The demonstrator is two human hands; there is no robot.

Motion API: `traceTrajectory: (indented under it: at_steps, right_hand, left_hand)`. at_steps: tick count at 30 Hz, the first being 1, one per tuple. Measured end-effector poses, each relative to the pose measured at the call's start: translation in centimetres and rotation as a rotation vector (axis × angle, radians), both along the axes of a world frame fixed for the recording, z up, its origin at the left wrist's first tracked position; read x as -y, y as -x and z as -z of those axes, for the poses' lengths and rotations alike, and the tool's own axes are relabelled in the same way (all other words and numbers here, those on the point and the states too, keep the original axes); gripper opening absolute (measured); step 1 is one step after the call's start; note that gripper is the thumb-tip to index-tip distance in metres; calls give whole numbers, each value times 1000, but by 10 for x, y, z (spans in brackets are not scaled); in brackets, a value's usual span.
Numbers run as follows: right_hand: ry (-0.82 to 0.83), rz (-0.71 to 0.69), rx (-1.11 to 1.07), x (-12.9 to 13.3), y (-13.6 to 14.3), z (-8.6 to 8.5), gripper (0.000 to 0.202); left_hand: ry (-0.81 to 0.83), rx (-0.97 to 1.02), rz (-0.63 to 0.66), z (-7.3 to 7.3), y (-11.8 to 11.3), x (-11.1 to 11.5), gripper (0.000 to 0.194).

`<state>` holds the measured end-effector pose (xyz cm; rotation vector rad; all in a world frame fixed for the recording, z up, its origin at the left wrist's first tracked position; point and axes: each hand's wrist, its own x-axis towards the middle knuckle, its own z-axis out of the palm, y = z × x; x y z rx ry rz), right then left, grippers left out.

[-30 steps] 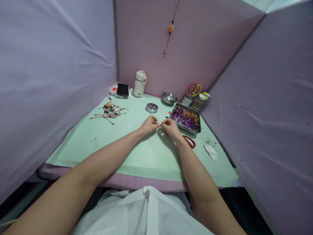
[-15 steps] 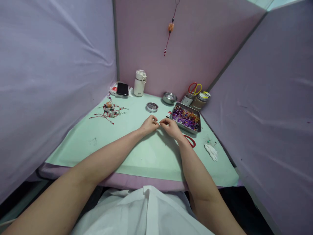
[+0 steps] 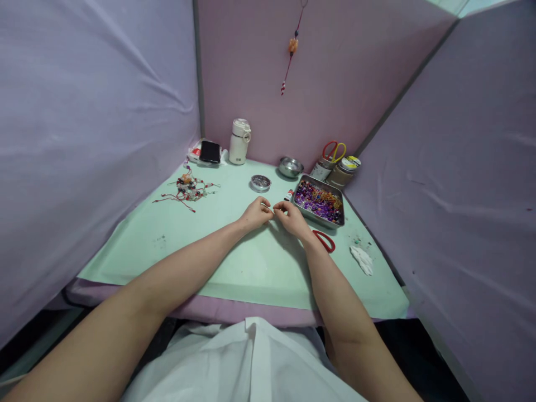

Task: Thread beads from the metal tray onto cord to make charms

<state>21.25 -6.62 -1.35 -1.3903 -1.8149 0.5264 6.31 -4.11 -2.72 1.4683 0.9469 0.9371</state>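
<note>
My left hand (image 3: 257, 214) and my right hand (image 3: 291, 216) meet fingertip to fingertip over the middle of the green table cover (image 3: 247, 273). Both are closed in a pinch; whatever lies between the fingers is too small to make out. Just right of my right hand stands a metal tray (image 3: 322, 220) full of purple and orange beaded strings. Red-handled scissors (image 3: 325, 241) lie partly hidden beside my right wrist. Beyond my hands sits a small round dish of tiny dark beads (image 3: 260, 182).
Finished-looking beaded cords (image 3: 188, 188) lie at left. A phone (image 3: 210, 152), a white bottle (image 3: 239, 142), a steel bowl (image 3: 290, 167) and jars (image 3: 343, 172) line the back. A crumpled white cloth (image 3: 361, 260) is at right. A beaded cord (image 3: 292, 46) hangs on the back wall.
My right hand and forearm have shifted very slightly, so a bit more of the red scissor handle shows. My left hand stays in place.
</note>
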Motion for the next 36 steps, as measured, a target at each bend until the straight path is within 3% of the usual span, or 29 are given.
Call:
traceTrajectory:
  at_steps: [7, 14, 23, 27, 36]
  right_hand:
    - [-194, 155, 156, 4, 10, 0, 21]
    - [-106, 202, 188, 6, 14, -1, 17]
    - [-23, 117, 22, 2, 9, -2, 18]
    - [-12, 117, 6, 0, 7, 1, 18]
    - [-8, 118, -18, -3, 5, 5, 18]
  left_hand:
    - [-223, -180, -134, -8, 1, 7, 37]
    - [-303, -249, -140, -10, 0, 11, 33]
    - [-152, -107, -212, -7, -1, 5, 33]
    - [-62, -14, -187, -4, -2, 4, 34]
    - [130, 102, -137, -14, -3, 10, 31]
